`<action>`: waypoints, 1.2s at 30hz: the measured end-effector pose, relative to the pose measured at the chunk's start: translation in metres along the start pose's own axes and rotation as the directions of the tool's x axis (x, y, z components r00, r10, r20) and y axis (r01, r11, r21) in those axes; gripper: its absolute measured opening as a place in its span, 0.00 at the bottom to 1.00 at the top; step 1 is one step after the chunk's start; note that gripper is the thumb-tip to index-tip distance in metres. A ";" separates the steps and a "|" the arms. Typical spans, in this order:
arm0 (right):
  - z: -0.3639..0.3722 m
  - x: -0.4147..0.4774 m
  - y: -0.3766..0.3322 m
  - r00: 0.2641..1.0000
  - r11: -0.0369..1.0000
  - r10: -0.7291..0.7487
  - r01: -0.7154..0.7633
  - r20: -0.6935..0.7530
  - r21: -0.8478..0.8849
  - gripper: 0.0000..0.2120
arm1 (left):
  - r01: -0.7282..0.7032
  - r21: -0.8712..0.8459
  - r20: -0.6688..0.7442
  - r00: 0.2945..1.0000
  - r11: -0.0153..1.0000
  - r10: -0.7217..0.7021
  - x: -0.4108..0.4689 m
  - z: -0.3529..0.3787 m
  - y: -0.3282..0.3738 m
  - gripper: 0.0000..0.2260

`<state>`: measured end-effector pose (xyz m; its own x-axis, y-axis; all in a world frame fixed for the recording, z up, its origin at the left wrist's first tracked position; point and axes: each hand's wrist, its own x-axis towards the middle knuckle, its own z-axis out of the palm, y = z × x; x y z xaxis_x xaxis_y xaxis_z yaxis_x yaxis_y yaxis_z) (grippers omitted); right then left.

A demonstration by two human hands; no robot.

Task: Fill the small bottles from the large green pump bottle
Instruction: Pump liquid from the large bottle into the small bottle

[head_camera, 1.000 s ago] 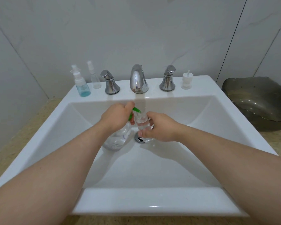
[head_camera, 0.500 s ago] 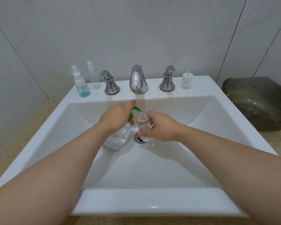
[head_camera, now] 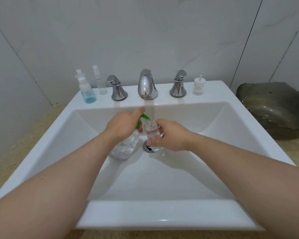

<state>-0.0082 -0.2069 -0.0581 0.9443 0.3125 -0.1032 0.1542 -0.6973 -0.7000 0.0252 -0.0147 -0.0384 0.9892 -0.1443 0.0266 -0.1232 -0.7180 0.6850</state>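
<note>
**Filling under way, hands almost unmoved**

Nearest me, the front rim of the white ceramic sink (head_camera: 162, 213) lay between the two forearms. Inside the basin, the left hand (head_camera: 123, 125) was curled round the neck of the large clear bottle with the green pump head (head_camera: 126, 147), its forefinger laid over the pump top. The bottle sat low in the basin, just left of the chrome drain (head_camera: 147, 147). The right hand (head_camera: 173, 135) gripped the small clear plastic bottle (head_camera: 151, 131) upright over the drain, its mouth right under the green spout.

Compared with a second earlier, both hands sat almost where they had been; only the left forefinger had shifted slightly. I judged pumping was mid-course, with clear liquid partway up the small bottle.

Farther back on the ledge stood a small bottle of blue liquid (head_camera: 88, 94), an empty clear spray bottle (head_camera: 101, 83) and a loose white pump cap (head_camera: 198, 86).
</note>
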 end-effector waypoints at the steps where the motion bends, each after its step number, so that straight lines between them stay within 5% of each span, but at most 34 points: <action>1: 0.000 0.000 0.000 1.000 1.000 0.001 -0.001 0.000 0.002 0.24 | -0.001 0.017 -0.007 1.000 1.000 0.001 0.000 0.000 0.000 0.35; 21: 0.000 -0.001 0.000 1.000 1.000 0.002 -0.002 0.003 -0.002 0.23 | 0.020 -0.009 0.014 1.000 1.000 -0.020 0.001 0.001 0.002 0.28; 29: 0.000 0.000 0.000 1.000 1.000 0.005 -0.005 -0.001 0.013 0.24 | 0.040 0.010 -0.023 0.999 0.999 -0.039 -0.002 0.000 0.002 0.40; 36: 0.000 0.002 0.000 1.000 1.000 -0.001 0.001 -0.006 0.009 0.22 | 0.024 -0.021 -0.023 0.999 0.999 -0.024 -0.001 0.001 0.002 0.33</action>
<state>-0.0067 -0.2064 -0.0588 0.9460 0.3090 -0.0983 0.1524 -0.6912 -0.7065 0.0238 -0.0167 -0.0376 0.9935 -0.1107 0.0270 -0.0979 -0.7068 0.7006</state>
